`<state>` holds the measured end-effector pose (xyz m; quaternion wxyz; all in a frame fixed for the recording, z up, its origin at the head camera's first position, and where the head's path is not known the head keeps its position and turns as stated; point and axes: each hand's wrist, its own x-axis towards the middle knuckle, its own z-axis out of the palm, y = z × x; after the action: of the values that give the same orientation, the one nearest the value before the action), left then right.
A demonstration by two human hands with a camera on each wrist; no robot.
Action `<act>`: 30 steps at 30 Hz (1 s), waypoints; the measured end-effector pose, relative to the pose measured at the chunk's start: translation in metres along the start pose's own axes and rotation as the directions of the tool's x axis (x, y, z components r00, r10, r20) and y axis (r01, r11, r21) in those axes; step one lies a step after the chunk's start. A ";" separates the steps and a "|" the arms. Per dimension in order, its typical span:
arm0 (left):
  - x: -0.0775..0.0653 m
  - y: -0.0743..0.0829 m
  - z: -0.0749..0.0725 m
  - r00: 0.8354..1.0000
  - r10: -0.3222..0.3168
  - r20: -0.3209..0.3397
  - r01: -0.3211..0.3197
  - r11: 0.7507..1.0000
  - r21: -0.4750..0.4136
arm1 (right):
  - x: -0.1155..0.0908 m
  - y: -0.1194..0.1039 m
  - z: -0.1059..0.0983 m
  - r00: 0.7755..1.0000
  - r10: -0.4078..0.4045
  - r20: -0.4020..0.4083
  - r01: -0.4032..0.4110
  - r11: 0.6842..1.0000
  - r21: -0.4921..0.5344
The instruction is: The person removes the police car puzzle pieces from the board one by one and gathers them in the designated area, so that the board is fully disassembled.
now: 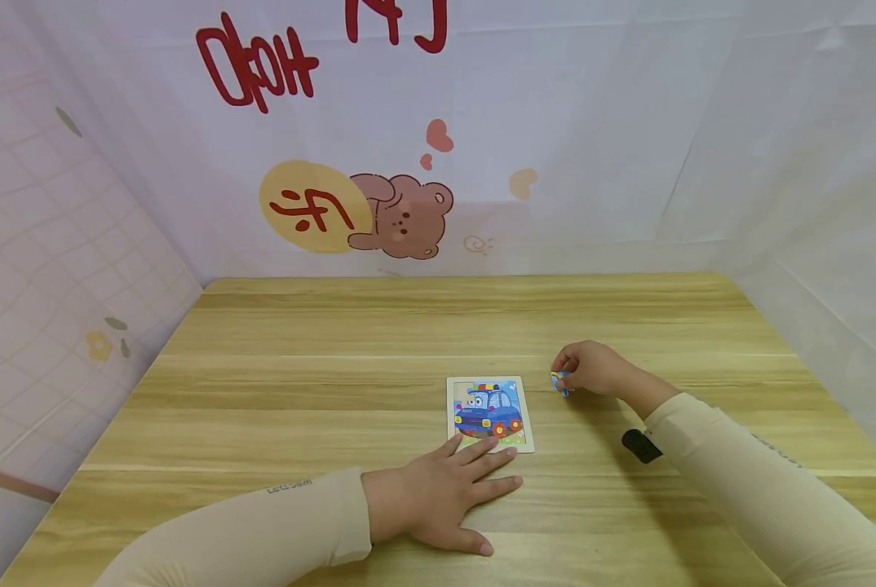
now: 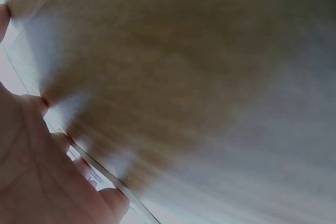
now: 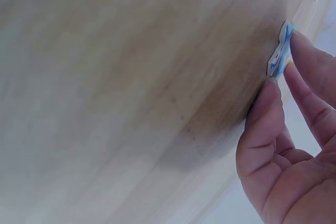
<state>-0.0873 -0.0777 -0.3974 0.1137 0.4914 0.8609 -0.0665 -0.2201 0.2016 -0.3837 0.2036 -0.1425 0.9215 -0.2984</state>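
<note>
A jigsaw puzzle (image 1: 488,412) in a white frame lies on the table, showing a blue police car with red wheels. Bare tan backing shows at its upper left corner. My left hand (image 1: 462,496) is spread with straight fingers, its fingertips over the puzzle's near edge. In the left wrist view, those fingers rest along the thin frame edge (image 2: 113,179). To the right of the puzzle, my right hand (image 1: 590,368) pinches a small blue and yellow puzzle piece (image 1: 559,380). The right wrist view has this piece (image 3: 281,51) between thumb and fingertips, close over the wood.
The wood-grain table (image 1: 298,367) stretches out on all sides of the puzzle. A white cloth backdrop (image 1: 592,122) with a printed bear and red characters rises behind its far edge. A small black device (image 1: 641,446) sits at the right sleeve's cuff.
</note>
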 end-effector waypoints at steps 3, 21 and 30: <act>0.000 0.000 0.000 1.000 0.000 -0.001 0.000 1.000 -0.001 | 0.000 0.000 0.000 1.000 -0.001 0.005 0.001 1.000 -0.007; 0.000 0.000 0.000 1.000 0.001 0.010 -0.001 1.000 -0.009 | 0.014 -0.037 0.026 0.979 -0.139 -0.147 0.144 0.989 0.025; 0.001 0.000 0.002 1.000 0.004 -0.002 -0.004 1.000 0.000 | 0.020 -0.056 0.041 0.982 -0.156 -0.108 0.159 0.987 0.022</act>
<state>-0.0879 -0.0773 -0.3996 0.1130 0.4932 0.8601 -0.0655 -0.2110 0.1297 -0.3862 0.1321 -0.1959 0.9122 -0.3347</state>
